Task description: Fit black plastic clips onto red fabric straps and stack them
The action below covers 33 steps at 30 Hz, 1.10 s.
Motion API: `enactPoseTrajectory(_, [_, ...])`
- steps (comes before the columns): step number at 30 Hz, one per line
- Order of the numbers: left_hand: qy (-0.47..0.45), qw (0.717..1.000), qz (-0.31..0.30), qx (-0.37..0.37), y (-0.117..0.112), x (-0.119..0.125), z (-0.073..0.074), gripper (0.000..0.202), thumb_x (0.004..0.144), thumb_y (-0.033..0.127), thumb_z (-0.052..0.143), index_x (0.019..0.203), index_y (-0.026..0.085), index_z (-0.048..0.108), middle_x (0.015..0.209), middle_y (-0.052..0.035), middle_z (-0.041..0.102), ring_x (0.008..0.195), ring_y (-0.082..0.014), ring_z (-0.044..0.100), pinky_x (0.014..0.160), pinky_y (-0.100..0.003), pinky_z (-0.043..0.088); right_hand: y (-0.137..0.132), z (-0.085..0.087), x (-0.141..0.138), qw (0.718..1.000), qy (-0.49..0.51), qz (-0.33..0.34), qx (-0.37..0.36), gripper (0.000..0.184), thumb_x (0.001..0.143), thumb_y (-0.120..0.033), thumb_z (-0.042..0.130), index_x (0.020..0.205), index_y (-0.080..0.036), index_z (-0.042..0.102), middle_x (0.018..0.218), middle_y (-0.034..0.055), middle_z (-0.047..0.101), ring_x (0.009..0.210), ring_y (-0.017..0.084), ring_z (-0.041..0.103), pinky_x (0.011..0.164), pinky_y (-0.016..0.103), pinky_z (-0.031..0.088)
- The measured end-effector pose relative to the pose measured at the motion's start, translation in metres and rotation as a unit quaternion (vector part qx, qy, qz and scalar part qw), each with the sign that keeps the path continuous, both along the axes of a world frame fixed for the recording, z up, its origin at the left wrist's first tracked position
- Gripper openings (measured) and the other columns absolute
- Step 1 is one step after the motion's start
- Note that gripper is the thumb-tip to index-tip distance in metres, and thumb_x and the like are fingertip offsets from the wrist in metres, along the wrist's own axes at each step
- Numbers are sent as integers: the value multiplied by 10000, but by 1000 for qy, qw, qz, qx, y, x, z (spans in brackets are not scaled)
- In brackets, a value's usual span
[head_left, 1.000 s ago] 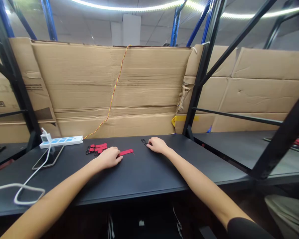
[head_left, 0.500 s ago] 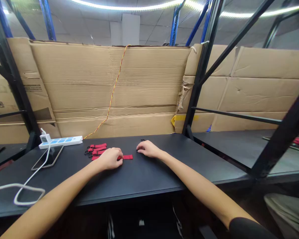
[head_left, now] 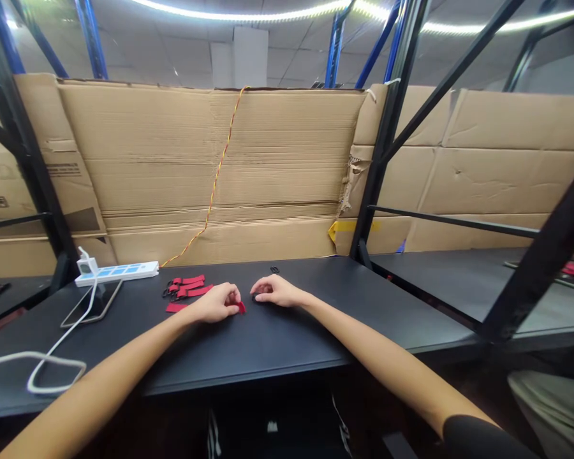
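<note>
Left hand (head_left: 215,304) closed, fingers pinching a loose red strap (head_left: 176,307) just in front of the strap pile (head_left: 186,286); a red end shows past the fingertips, apparently the same strap. Right hand (head_left: 273,291) curled, just right of the left hand, a dark object (head_left: 256,298) at its fingertips, perhaps a buckle; cannot tell whether it is gripped. Pile on the black table (head_left: 291,338) holds about three red straps, black buckles (head_left: 167,291) on their left ends, so these look done. Loose strap shows no buckle on either visible end. One small buckle (head_left: 274,269) lies alone, well right of the pile. Power strip (head_left: 117,273) and phone (head_left: 93,303) sit left of the pile.
</note>
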<state>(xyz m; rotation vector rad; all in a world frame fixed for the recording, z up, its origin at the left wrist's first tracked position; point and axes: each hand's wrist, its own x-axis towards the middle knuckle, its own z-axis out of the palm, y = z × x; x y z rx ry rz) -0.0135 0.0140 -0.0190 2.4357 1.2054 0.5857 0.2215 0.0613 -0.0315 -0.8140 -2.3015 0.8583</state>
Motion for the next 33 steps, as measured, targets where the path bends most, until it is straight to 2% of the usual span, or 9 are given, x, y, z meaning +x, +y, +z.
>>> enactPoseTrajectory(5, [-51, 998, -14, -35, 1, 1, 0, 226, 780, 347, 554, 872, 162, 646, 766, -27, 644, 687, -156, 557, 640, -248, 419, -4, 2, -2, 977, 135, 37, -164, 307, 698, -309, 714, 940, -133, 645, 700, 8, 635, 610, 126, 598, 655, 285, 471])
enactPoseTrajectory(9, [-67, 996, -11, -57, -1, 4, 3, 311, 817, 415, 506, 803, 147, 664, 695, -19, 620, 640, -151, 524, 606, -245, 390, -7, 1, -3, 958, 164, 59, -227, 350, 668, -312, 754, 938, -123, 635, 712, 32, 671, 634, 141, 635, 685, 298, 487])
enactPoseTrajectory(16, [-85, 994, -43, -59, -6, 11, 4, 315, 824, 411, 496, 771, 140, 649, 703, -15, 603, 644, -136, 498, 617, -233, 387, -7, -2, -6, 947, 175, 77, -256, 361, 651, -318, 780, 922, -125, 641, 709, 39, 691, 629, 132, 633, 694, 281, 477])
enactPoseTrajectory(22, [-100, 994, 6, -38, -1, 10, 4, 317, 820, 395, 475, 793, 137, 658, 687, -12, 586, 635, -139, 481, 604, -236, 379, -11, 1, -6, 935, 208, 68, -278, 372, 645, -314, 793, 914, -121, 624, 703, 45, 691, 657, 145, 648, 712, 291, 476])
enactPoseTrajectory(27, [-85, 996, 20, -26, -2, 10, 3, 306, 812, 375, 475, 780, 133, 659, 673, -12, 581, 628, -137, 475, 602, -239, 374, -10, -1, -5, 928, 220, 74, -290, 367, 647, -301, 795, 913, -120, 618, 711, 40, 686, 664, 143, 652, 717, 290, 480])
enactPoseTrajectory(33, [-92, 994, -33, -46, -9, 14, 5, 333, 829, 412, 484, 796, 135, 665, 704, -19, 604, 639, -134, 490, 592, -232, 377, -10, -3, -7, 938, 190, 94, -274, 350, 643, -305, 793, 891, -117, 634, 715, 39, 683, 665, 143, 644, 717, 294, 482])
